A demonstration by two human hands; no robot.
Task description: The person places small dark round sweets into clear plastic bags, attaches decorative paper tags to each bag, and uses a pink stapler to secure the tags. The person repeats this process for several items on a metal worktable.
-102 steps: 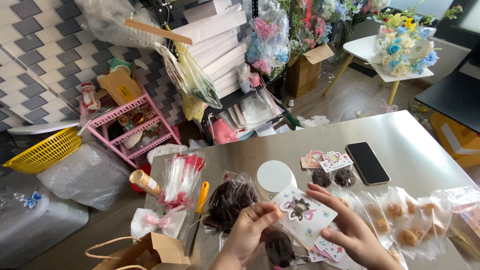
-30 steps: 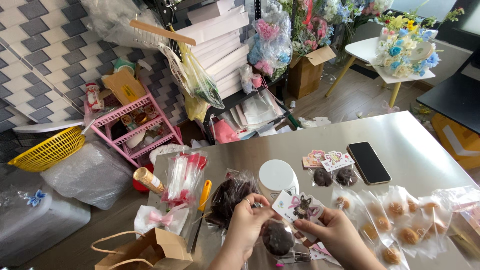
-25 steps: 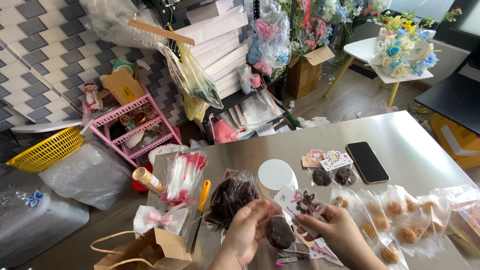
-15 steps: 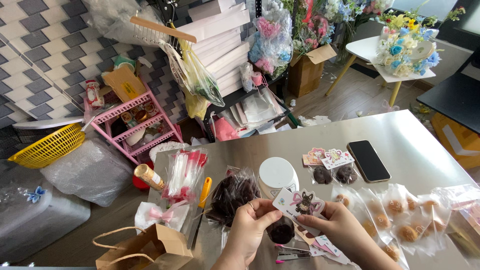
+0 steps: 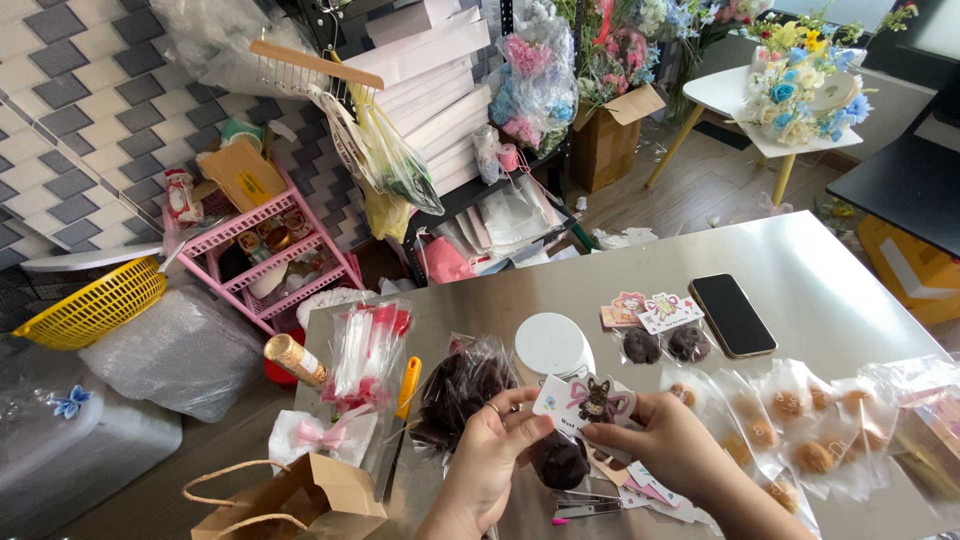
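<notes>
Bare forearms, no sleeves, ring on left grip (image 5: 490, 450)

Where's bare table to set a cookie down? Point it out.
Bare steel lies along the far table edge, beyond the phone and right of it. A smaller patch sits between the white lid and the far edge. Crowded: around both hands, the bagged cookies at right, the bag stack at left.

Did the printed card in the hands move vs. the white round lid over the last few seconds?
Yes. The card has come up and left toward the white round lid, now just below it, pinched by both hands.
</notes>
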